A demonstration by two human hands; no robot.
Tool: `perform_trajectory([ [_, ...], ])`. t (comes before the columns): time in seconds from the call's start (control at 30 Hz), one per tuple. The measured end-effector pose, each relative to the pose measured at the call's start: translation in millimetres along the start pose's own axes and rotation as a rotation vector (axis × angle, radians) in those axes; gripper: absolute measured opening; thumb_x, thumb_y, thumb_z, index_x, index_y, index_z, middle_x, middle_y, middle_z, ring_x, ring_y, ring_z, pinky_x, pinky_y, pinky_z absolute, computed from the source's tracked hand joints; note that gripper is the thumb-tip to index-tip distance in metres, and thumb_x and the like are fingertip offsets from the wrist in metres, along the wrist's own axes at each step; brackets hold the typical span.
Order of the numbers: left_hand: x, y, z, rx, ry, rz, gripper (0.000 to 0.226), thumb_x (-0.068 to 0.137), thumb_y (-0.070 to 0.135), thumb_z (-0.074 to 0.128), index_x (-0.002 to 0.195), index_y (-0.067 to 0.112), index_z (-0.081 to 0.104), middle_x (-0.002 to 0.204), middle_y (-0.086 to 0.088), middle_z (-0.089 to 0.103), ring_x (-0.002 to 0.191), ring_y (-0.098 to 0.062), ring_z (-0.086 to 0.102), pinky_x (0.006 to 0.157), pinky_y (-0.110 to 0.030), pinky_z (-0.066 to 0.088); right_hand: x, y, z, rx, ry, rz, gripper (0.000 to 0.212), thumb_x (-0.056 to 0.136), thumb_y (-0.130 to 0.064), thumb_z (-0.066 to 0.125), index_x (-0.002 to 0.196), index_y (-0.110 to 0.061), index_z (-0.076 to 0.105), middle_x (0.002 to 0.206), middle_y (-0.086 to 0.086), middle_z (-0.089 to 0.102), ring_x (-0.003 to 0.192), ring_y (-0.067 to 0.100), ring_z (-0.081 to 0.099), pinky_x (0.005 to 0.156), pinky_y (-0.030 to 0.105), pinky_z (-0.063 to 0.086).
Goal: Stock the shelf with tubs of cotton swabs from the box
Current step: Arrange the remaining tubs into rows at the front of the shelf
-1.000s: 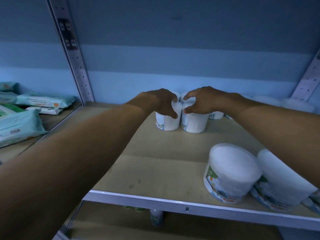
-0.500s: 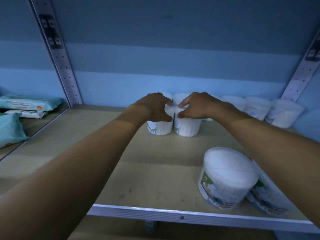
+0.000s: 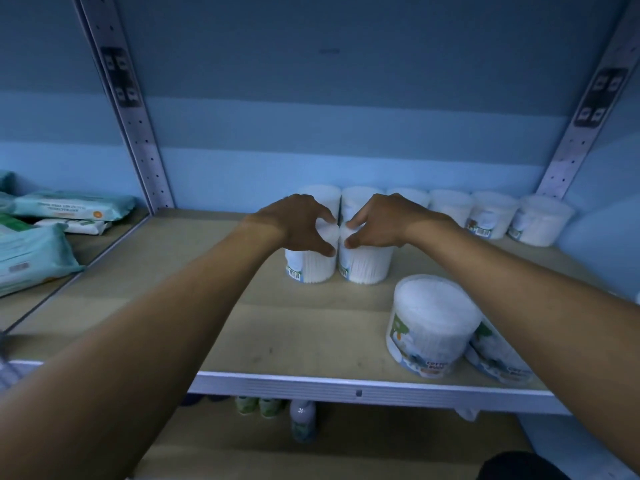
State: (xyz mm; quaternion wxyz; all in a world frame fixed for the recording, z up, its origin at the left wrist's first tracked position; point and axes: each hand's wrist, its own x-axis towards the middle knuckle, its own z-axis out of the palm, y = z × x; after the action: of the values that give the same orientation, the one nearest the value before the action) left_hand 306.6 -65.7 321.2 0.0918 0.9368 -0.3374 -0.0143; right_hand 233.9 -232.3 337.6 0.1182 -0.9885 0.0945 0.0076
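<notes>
Two white tubs of cotton swabs stand side by side on the wooden shelf [image 3: 180, 282], in front of a back row. My left hand [image 3: 296, 223] grips the top of the left tub [image 3: 310, 266]. My right hand [image 3: 377, 221] grips the top of the right tub [image 3: 367, 268]. Both tubs rest upright on the shelf board. A row of several more tubs [image 3: 491, 214] lines the back wall to the right. Two larger tubs [image 3: 429, 323] stand near the front edge at the right, partly hidden by my right forearm.
Packs of wet wipes [image 3: 33, 258] lie on the neighbouring shelf at the left, beyond the metal upright [image 3: 138, 133]. Another upright [image 3: 575, 133] rises at the right. Small bottles [image 3: 301, 420] stand on the shelf below. The box is not in view.
Both hands stay on the two tubs, which sit a little further back toward the rear row. The camera has shifted right and down, showing more of the back row.
</notes>
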Motion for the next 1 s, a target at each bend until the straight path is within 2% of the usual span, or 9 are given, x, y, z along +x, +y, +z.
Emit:
perform_trajectory([
  [0.17,-23,5,-3,0.008,-0.019,-0.018,0.072,0.075,0.057,0.076,0.14,0.04,0.05,0.144,0.006,0.046,0.135,-0.017,0.042,0.105,-0.033,0.04,-20,-9,1,-0.04,-0.014,0.002,0.055,0.076,-0.055,0.074,0.128,-0.039,0.065,0.137,-0.009,0.061,0.123,0.019,0.057,0.09,0.028,0.047],
  [0.37,-55,8,-8,0.034,-0.053,-0.029,0.072,0.077,0.06,0.073,0.142,0.042,0.046,0.145,0.009,0.043,0.136,-0.015,0.039,0.097,-0.029,0.038,-50,-23,2,-0.078,-0.029,-0.012,0.056,0.079,-0.055,0.073,0.131,-0.038,0.064,0.14,-0.011,0.058,0.127,0.018,0.054,0.097,0.031,0.047],
  [0.5,-77,7,-14,0.076,-0.087,-0.009,0.073,0.076,0.061,0.072,0.143,0.042,0.047,0.145,0.008,0.044,0.137,-0.015,0.037,0.107,-0.032,0.037,-71,-31,4,-0.105,-0.032,-0.047,0.055,0.081,-0.056,0.071,0.132,-0.038,0.063,0.142,-0.012,0.056,0.132,0.018,0.049,0.103,0.035,0.046],
  [0.77,-107,8,-20,0.127,-0.129,0.01,0.071,0.079,0.058,0.072,0.143,0.041,0.047,0.147,0.006,0.044,0.137,-0.017,0.04,0.106,-0.032,0.036,-99,-43,7,-0.103,-0.024,-0.083,0.053,0.079,-0.057,0.072,0.128,-0.039,0.066,0.138,-0.015,0.06,0.129,0.016,0.053,0.104,0.036,0.046],
  [1.0,-129,10,-24,0.085,-0.125,0.005,0.07,0.077,0.058,0.074,0.141,0.042,0.049,0.143,0.011,0.048,0.134,-0.014,0.043,0.103,-0.03,0.036,-120,-48,8,-0.106,-0.03,-0.104,0.05,0.078,-0.058,0.072,0.124,-0.041,0.068,0.135,-0.013,0.062,0.128,0.018,0.053,0.103,0.038,0.047],
])
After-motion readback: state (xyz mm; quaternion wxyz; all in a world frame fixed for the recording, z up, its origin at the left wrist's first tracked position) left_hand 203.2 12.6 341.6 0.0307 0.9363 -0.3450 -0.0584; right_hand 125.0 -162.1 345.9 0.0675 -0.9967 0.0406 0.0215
